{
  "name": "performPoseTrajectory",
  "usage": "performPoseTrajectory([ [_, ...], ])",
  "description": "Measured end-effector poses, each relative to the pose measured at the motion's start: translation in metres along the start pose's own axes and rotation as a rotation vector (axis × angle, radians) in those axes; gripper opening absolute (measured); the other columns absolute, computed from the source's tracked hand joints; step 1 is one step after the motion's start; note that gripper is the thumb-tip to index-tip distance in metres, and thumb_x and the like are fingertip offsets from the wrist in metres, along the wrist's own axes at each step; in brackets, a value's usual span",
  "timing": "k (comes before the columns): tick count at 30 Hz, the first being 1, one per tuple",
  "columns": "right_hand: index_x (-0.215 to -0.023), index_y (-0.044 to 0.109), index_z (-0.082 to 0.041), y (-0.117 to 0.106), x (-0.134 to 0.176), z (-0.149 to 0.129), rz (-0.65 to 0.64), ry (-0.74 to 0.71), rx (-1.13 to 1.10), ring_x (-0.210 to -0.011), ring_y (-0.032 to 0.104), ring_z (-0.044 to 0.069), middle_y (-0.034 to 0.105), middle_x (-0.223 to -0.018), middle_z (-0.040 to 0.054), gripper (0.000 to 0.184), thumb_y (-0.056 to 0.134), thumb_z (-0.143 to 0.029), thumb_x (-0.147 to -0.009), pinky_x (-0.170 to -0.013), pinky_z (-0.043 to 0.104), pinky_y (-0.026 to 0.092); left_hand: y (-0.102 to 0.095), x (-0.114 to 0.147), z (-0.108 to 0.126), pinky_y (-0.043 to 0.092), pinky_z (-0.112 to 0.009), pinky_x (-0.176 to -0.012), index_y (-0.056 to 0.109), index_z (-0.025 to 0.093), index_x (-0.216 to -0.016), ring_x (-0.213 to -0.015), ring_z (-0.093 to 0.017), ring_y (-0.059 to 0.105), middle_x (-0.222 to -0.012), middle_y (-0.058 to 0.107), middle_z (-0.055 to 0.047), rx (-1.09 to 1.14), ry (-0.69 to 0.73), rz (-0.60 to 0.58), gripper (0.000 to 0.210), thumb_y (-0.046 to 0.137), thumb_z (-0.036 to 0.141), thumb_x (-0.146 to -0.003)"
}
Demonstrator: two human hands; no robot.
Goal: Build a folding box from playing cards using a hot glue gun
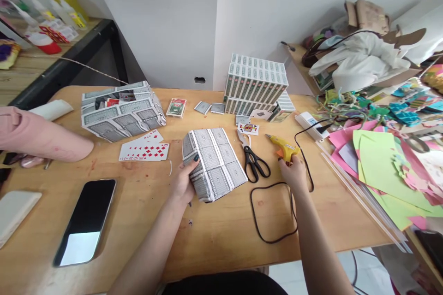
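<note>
My left hand point(183, 180) grips the near left corner of a box covered in playing cards point(216, 161), its thumb on top. The cards show their grey patterned backs. On the right, my right hand point(293, 171) is closed round the handle of a yellow hot glue gun point(284, 147), whose nozzle points left and away from me. The gun's black cord point(254, 214) loops over the table. Between the two hands lie black-handled scissors point(254, 161). Just beyond them is a face-up playing card point(248, 129).
A larger card-covered box point(121, 110) stands at the back left, with fanned cards point(144, 151) before it. Stacked card packs point(256, 83) rise at the back. A phone point(86, 221) lies front left. Glue sticks point(363, 198), coloured paper point(391, 161) and a power strip point(311, 125) are right.
</note>
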State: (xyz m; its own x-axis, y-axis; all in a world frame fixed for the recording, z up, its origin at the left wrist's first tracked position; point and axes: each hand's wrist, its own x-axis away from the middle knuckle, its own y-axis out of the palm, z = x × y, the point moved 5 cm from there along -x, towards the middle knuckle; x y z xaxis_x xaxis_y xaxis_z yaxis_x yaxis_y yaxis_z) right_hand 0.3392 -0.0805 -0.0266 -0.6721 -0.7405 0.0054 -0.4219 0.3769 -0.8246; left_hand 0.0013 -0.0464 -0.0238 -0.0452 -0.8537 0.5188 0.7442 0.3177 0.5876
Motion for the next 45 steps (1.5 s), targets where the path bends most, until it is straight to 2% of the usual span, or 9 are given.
performPoseTrajectory([
  [4, -0.124, 0.048, -0.001, -0.01, 0.014, -0.018, 0.103, 0.079, 0.112, -0.12, 0.037, 0.048, 0.045, -0.123, 0.0319, 0.069, 0.057, -0.041, -0.068, -0.094, 0.064, 0.03, 0.001, -0.008, -0.007, 0.055, -0.026, -0.069, 0.069, 0.017, -0.082, -0.072, -0.017, 0.068, -0.08, 0.074, -0.002, 0.007, -0.047, -0.081, 0.031, 0.081, 0.029, -0.056],
  [6, -0.127, 0.048, -0.004, -0.014, 0.024, -0.04, 0.104, -0.028, 0.089, -0.123, 0.04, 0.042, 0.048, -0.125, 0.0281, 0.067, 0.055, -0.041, -0.071, -0.1, 0.058, 0.03, 0.0, -0.01, -0.009, 0.054, -0.025, -0.065, 0.069, 0.017, -0.081, -0.068, -0.015, 0.067, -0.076, 0.073, -0.001, 0.004, -0.056, -0.102, 0.029, 0.08, 0.03, -0.057],
  [11, -0.108, 0.063, -0.019, -0.004, 0.057, -0.115, -0.147, -0.353, -0.313, -0.111, 0.057, 0.026, 0.064, -0.114, 0.011, 0.036, 0.054, -0.038, -0.078, -0.101, 0.044, 0.039, -0.004, -0.013, -0.007, 0.055, -0.027, -0.063, 0.069, 0.016, -0.076, -0.062, -0.016, 0.067, -0.067, 0.071, -0.001, -0.002, -0.035, -0.116, 0.025, 0.078, 0.031, -0.058],
  [16, -0.123, 0.054, -0.022, 0.035, 0.081, -0.173, -0.47, -0.451, -0.427, -0.122, 0.051, 0.026, 0.059, -0.127, 0.0102, 0.051, 0.061, -0.046, -0.078, -0.103, 0.046, 0.037, -0.007, -0.011, 0.004, 0.055, -0.028, -0.067, 0.07, 0.015, -0.083, -0.065, -0.017, 0.068, -0.072, 0.073, -0.003, -0.024, 0.035, -0.111, 0.028, 0.079, 0.028, -0.061],
  [20, -0.137, 0.041, -0.021, 0.064, 0.085, -0.189, -0.69, -0.343, -0.561, -0.126, 0.048, 0.029, 0.048, -0.138, 0.0131, 0.085, 0.073, -0.053, -0.065, -0.105, 0.046, 0.037, -0.003, 0.004, 0.025, 0.054, -0.028, -0.07, 0.07, 0.013, -0.088, -0.074, -0.02, 0.069, -0.079, 0.074, -0.006, -0.178, 0.143, -0.099, 0.032, 0.079, 0.031, -0.063],
  [25, -0.14, 0.033, -0.023, 0.074, 0.076, -0.196, -0.868, -0.122, -0.94, -0.114, 0.057, 0.027, 0.055, -0.128, 0.0117, 0.092, 0.077, -0.048, -0.063, -0.099, 0.046, 0.044, 0.025, 0.027, 0.067, 0.053, -0.029, -0.068, 0.067, 0.015, -0.09, -0.081, -0.022, 0.069, -0.089, 0.074, -0.006, -0.607, 0.235, -0.26, 0.032, 0.077, 0.033, -0.065],
  [29, -0.139, 0.03, -0.027, 0.065, 0.057, -0.2, -0.691, -0.13, -1.148, -0.108, 0.059, 0.024, 0.052, -0.124, 0.0092, 0.099, 0.083, -0.04, -0.056, -0.097, 0.044, 0.046, 0.046, 0.034, 0.103, 0.052, -0.034, -0.074, 0.057, 0.02, -0.106, -0.093, -0.025, 0.066, -0.102, 0.07, -0.006, -1.089, 0.448, -0.187, 0.044, 0.073, 0.038, -0.07],
  [36, -0.138, 0.023, -0.032, 0.062, 0.036, -0.188, -0.404, -0.202, -1.179, -0.114, 0.054, 0.022, 0.041, -0.128, 0.0081, 0.098, 0.08, -0.04, -0.059, -0.095, 0.044, 0.048, 0.077, 0.026, 0.116, 0.044, -0.04, -0.094, 0.056, 0.022, -0.119, -0.114, -0.028, 0.056, -0.124, 0.059, -0.009, -1.355, 0.916, -0.102, 0.048, 0.071, 0.023, -0.072],
  [45, -0.133, 0.029, -0.027, 0.057, 0.029, -0.178, -0.461, -0.193, -1.12, -0.109, 0.056, 0.023, 0.039, -0.13, 0.0107, 0.088, 0.078, -0.043, -0.063, -0.087, 0.043, 0.054, 0.073, 0.011, 0.108, 0.041, -0.042, -0.097, 0.058, 0.03, -0.127, -0.112, -0.033, 0.057, -0.121, 0.065, -0.007, -1.157, 0.87, -0.246, 0.072, 0.082, 0.029, -0.06],
])
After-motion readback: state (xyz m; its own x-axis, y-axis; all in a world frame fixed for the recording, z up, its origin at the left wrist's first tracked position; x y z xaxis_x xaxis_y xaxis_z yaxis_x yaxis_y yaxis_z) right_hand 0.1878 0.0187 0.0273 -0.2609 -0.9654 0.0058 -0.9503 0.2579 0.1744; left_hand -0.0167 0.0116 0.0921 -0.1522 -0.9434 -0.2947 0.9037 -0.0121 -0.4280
